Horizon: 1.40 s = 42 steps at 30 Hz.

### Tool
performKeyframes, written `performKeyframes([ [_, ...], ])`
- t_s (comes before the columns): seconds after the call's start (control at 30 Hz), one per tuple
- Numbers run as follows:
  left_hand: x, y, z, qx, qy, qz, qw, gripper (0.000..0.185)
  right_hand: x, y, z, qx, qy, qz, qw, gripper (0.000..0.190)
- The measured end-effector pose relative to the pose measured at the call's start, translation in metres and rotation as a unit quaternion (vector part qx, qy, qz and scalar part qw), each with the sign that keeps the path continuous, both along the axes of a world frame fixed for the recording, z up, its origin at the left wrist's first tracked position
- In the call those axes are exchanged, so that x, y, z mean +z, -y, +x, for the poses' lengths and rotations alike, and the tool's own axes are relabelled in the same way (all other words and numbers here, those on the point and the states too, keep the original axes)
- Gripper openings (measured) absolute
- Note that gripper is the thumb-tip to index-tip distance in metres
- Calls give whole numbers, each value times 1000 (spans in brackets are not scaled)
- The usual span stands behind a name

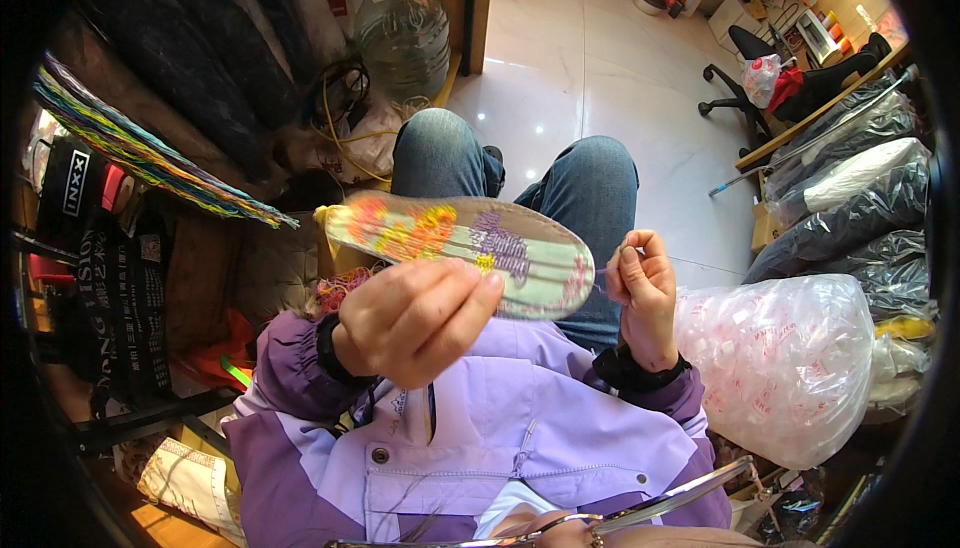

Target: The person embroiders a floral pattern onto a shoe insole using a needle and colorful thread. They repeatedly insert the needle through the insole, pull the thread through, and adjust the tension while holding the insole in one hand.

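An embroidered shoe insole (459, 251) is held over my lap, slightly blurred. Orange, yellow and purple stitching covers parts of its pale green face. My left hand (420, 315) grips its near edge between thumb and fingers. Past the insole's right end, my right hand (641, 278) is closed with the fingertips together. A short purple thread (602, 272) runs from that end of the insole to these fingertips. Whether they also hold a needle cannot be seen. Behind my left hand lies a tangle of pink and orange thread (341, 291).
Multicoloured thread skeins (161, 154) hang at the left. A large water bottle (405, 37) stands beyond my left knee. To the right are a bulging clear plastic bag (772, 360) and plastic-wrapped rolls (832, 248). A wheeled chair (739, 90) stands farther off on the tiled floor (555, 90).
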<state>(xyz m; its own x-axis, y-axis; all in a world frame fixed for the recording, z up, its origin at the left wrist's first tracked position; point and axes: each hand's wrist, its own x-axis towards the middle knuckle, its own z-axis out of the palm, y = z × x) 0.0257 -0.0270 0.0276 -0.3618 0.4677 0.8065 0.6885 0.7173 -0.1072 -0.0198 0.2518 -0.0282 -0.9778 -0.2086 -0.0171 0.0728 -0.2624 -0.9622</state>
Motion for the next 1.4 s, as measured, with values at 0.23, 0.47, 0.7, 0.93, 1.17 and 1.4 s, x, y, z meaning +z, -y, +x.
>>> performKeyframes([
  [0.23,4,-10,-14,-49,265,281,921,21,34,19,3,-163,-337,204,905,11],
  [0.47,5,-7,-16,-130,505,440,732,11,63,59,16,-57,-457,270,846,22],
  [0.7,3,-9,-19,-158,535,473,682,12,63,70,5,-67,-515,284,806,35],
  [0.93,2,-8,-19,-162,532,460,692,12,58,73,8,-92,-515,298,798,32],
  [1.17,2,-10,-18,-168,533,469,683,12,55,75,8,-96,-511,297,801,31],
  [1.4,1,-10,-17,-156,530,460,695,13,56,74,8,-90,-516,301,797,32],
])
